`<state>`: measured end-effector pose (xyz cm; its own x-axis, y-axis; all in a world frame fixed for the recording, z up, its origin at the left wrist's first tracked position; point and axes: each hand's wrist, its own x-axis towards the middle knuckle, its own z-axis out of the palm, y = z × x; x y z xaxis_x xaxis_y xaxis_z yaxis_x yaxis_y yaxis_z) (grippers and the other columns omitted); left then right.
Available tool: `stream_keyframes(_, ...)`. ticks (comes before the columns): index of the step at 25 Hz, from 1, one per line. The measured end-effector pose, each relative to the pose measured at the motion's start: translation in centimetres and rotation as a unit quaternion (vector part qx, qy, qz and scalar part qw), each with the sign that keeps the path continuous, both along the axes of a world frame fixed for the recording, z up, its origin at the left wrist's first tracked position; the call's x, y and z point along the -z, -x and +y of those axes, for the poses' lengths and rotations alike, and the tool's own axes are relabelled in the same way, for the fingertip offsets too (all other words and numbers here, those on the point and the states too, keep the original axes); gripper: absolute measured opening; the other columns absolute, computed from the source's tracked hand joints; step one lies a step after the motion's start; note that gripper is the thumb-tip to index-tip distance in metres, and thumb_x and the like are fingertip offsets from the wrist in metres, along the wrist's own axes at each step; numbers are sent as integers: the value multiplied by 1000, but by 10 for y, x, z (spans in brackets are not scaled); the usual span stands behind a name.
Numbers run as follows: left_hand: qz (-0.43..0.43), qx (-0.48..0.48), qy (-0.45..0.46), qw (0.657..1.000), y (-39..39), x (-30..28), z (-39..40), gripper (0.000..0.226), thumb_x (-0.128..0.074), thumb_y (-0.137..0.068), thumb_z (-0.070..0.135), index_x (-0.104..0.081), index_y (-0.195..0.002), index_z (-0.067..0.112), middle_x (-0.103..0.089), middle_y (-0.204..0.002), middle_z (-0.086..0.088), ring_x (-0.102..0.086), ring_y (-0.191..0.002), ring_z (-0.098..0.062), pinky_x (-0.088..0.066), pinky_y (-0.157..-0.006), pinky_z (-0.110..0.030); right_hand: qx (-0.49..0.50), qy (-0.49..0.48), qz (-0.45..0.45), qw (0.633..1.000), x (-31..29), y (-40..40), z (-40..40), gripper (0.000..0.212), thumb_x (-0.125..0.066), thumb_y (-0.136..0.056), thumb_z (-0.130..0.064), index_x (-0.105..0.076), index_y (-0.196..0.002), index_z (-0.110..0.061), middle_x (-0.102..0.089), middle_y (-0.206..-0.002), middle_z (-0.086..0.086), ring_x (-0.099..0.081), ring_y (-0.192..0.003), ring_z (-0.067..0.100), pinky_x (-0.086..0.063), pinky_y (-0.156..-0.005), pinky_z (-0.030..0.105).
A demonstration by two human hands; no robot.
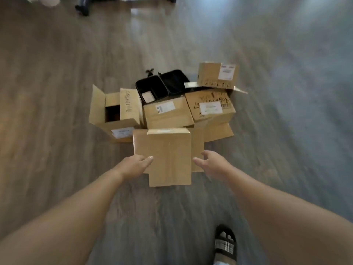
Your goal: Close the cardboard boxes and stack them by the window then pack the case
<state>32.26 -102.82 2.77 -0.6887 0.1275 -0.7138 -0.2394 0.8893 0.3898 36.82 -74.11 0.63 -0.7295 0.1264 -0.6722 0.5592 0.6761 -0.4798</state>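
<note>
In the head view, the nearest cardboard box (pixel 168 155) lay on the wooden floor (pixel 57 111) at the near edge of the pile, directly ahead of the person and between the two outstretched arms. Its flaps were splayed outward, one running toward the person and one to each side, so its longest stretch ran from the person away toward the pile.

The left hand (pixel 136 165) rested against the box's left flap, thumb lying on top of the cardboard and the other fingers out of sight at or under the flap's edge; whether that grip was closed round the flap could not be told. The right hand (pixel 212 162) hung just beside the right flap with its fingers loosely spread, holding nothing and seemingly not yet touching. Of the two, the left hand was the nearer to a hold.

Behind this box sat a taller open box (pixel 114 109) to the left, a closed labelled box (pixel 168 113) in the middle and a scribbled box (pixel 210 108) to the right, with a smaller box (pixel 217 75) behind it. The black case (pixel 162 87) lay open at the far side of the pile. No window showed. A sandalled foot (pixel 225 243) stood at the near edge of the view.
</note>
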Motion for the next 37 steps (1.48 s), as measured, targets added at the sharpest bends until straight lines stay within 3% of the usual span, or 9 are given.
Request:
stream_keyframes(4, 26, -37, 16, 999, 14, 91, -1, 66, -35, -99, 64, -55, -139, 16, -51, -147, -9, -46, -134, -29, -37, -104, -38, 6, -2, 29, 1000, 100, 19, 12, 83, -54, -91, -64, -33, -156, -17, -42, -156, 5, -46, -137, 26, -44, -93, 33)
stream_keyframes(9, 66, -114, 1, 991, 32, 230, -9, 67, -37, -100, 60, -52, -142, 10, -49, -148, -11, -45, -135, -30, -37, -109, -40, 33, 30, 86, 995, 237, 49, 0, 83, -53, -94, -61, -32, -155, -7, -41, -156, 9, -40, -141, 28, -37, -106, 36)
stream_keyframes(13, 128, -139, -68, 980, 45, 295, -5, 56, -52, -95, 53, -54, -138, 18, -60, -134, -2, -56, -122, -24, -43, -108, -43, 59, 81, 142, 985, 293, 59, -3, 67, -56, -93, -55, -45, -147, -16, -58, -138, 1, -58, -118, 22, -49, -91, 35)
stream_keyframes(20, 194, -213, -161, 944, 45, 313, -8, 63, -71, -66, 48, -59, -122, 21, -70, -109, -1, -69, -95, -21, -54, -66, -32, 71, 143, 240, 957, 314, 53, -25, 55, -74, -79, -46, -59, -126, -22, -68, -111, -7, -66, -100, 16, -58, -89, 40)
stream_keyframes(25, 176, -297, -209, 915, -5, 298, -61, 65, -74, -68, 37, -52, -128, 24, -67, -120, -4, -68, -104, -31, -57, -85, -57, -7, 170, 285, 943, 297, 30, -52, 25, -68, -77, -24, -72, -101, -19, -73, -96, -3, -69, -89, 17, -60, -81, 45)
stream_keyframes(28, 159, -362, -206, 895, -38, 287, -96, 73, -77, -61, 63, -58, -122, 28, -70, -113, -5, -73, -92, -33, -60, -75, -53, 4, 239, 258, 936, 294, 24, -85, 34, -65, -68, -29, -66, -99, -16, -70, -98, 7, -68, -92, 29, -59, -76, 57)
stream_keyframes(31, 161, -468, -202, 845, -67, 278, -127, 92, -60, -43, 98, -71, -100, 27, -76, -90, -11, -74, -72, -37, -59, -59, -53, 2, 357, 205, 911, 296, 25, -124, 69, -75, -66, -47, -50, -127, -28, -64, -121, 2, -64, -110, 25, -57, -87, 57)
stream_keyframes(33, 173, -518, -176, 819, -85, 275, -150, 110, -43, -38, 108, -72, -99, 20, -76, -81, -13, -74, -67, -38, -58, -56, -54, -60, 391, 199, 897, 298, 25, -153, 81, -79, -67, -51, -45, -140, -41, -63, -131, -5, -61, -119, 21, -53, -96, 51)
stream_keyframes(37, 198, -589, -140, 771, -120, 278, -192, 126, -29, -35, 112, -69, -102, 13, -73, -84, -20, -72, -62, -43, -58, -55, -56, -105, 437, 183, 874, 306, 24, -210, 81, -84, -67, -41, -49, -138, -29, -68, -122, -4, -68, -109, 17, -58, -91, 47)
